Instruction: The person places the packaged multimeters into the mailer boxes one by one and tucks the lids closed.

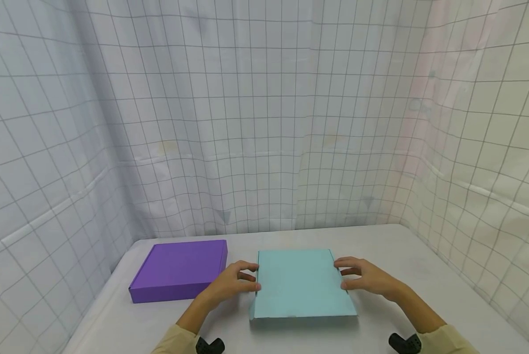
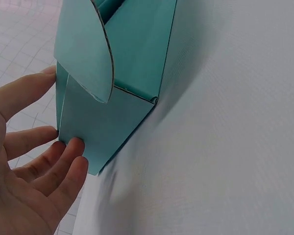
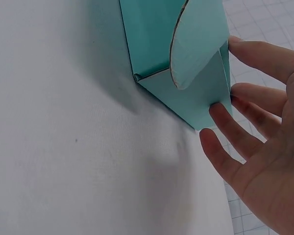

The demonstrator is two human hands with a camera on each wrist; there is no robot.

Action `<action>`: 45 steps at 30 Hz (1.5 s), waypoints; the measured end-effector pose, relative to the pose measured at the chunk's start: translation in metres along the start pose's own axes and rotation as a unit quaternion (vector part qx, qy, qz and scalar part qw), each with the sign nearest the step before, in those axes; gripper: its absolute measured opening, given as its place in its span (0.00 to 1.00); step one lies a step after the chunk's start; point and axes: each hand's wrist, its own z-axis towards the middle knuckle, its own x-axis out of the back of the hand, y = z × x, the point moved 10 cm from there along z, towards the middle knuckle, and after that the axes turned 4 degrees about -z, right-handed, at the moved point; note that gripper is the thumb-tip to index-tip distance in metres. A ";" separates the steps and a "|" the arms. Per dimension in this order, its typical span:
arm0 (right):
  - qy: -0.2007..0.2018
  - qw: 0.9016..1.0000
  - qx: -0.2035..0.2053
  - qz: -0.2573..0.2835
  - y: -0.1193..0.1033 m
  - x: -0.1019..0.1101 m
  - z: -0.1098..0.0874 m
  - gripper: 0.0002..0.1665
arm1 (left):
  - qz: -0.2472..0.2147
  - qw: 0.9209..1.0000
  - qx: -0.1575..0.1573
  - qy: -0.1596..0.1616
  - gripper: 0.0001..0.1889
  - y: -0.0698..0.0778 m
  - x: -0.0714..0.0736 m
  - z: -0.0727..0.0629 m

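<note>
A light teal cardboard box [image 1: 302,282] sits on the table between my two hands, its lid over it and the front edge slightly raised. In the left wrist view a rounded side flap [image 2: 88,49] of the lid hangs outside the side wall. My left hand [image 1: 231,284] touches the box's left side, with the thumb and index finger at the lid's edge and other fingertips on the side wall. My right hand [image 1: 368,279] touches the right side the same way. There too a rounded flap [image 3: 198,44] sticks out past the wall. The box's contents are hidden.
A purple cardboard box [image 1: 182,268] lies closed on the white table [image 1: 379,241], left of the teal one. White gridded curtains [image 1: 247,123] hang behind the table and along both sides. Dark wrist devices [image 1: 210,345] are at the cuffs of both sleeves.
</note>
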 end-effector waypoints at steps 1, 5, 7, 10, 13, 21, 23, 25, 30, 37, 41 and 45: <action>0.000 1.000 0.000 -0.004 0.001 0.000 0.000 0.41 | 0.003 1.000 0.000 0.001 0.34 0.000 0.000 0.000; -0.003 1.000 0.004 -0.012 0.002 -0.002 0.001 0.42 | 0.013 1.000 -0.002 0.002 0.34 0.000 -0.001 0.000; -0.004 1.000 0.005 -0.020 0.002 -0.002 0.001 0.42 | 0.018 1.000 -0.004 0.000 0.34 0.000 -0.003 -0.001; -0.003 0.999 0.012 -0.051 -0.003 -0.003 0.002 0.42 | 0.026 1.000 -0.004 -0.002 0.35 0.001 -0.004 -0.001; 0.001 0.995 0.017 -0.096 -0.010 -0.001 0.004 0.42 | 0.036 0.999 0.000 0.004 0.36 0.002 -0.005 -0.001; 0.008 0.986 0.028 -0.164 -0.019 -0.002 0.006 0.39 | 0.049 0.999 0.010 0.007 0.36 0.004 -0.005 0.000; 0.014 0.981 0.038 -0.191 -0.024 -0.002 0.007 0.37 | 0.046 0.999 0.012 0.008 0.36 0.004 -0.005 0.000; 0.022 0.972 0.054 -0.227 -0.030 -0.004 0.008 0.34 | 0.040 0.999 0.017 0.010 0.36 0.003 -0.005 -0.001; 0.041 0.952 0.084 -0.292 -0.047 -0.014 0.014 0.30 | 0.027 0.999 0.027 0.019 0.41 0.000 -0.005 -0.004; -0.007 0.950 0.094 -0.299 -0.062 -0.038 0.028 0.42 | 0.044 0.998 0.033 0.037 0.44 -0.002 -0.005 -0.008; -0.064 0.952 0.078 -0.290 -0.066 -0.054 0.033 0.49 | 0.071 0.995 0.042 0.063 0.42 -0.003 -0.003 -0.011; -0.097 0.947 0.068 -0.298 -0.065 -0.063 0.036 0.52 | 0.115 0.988 0.051 0.092 0.39 -0.003 -0.002 -0.018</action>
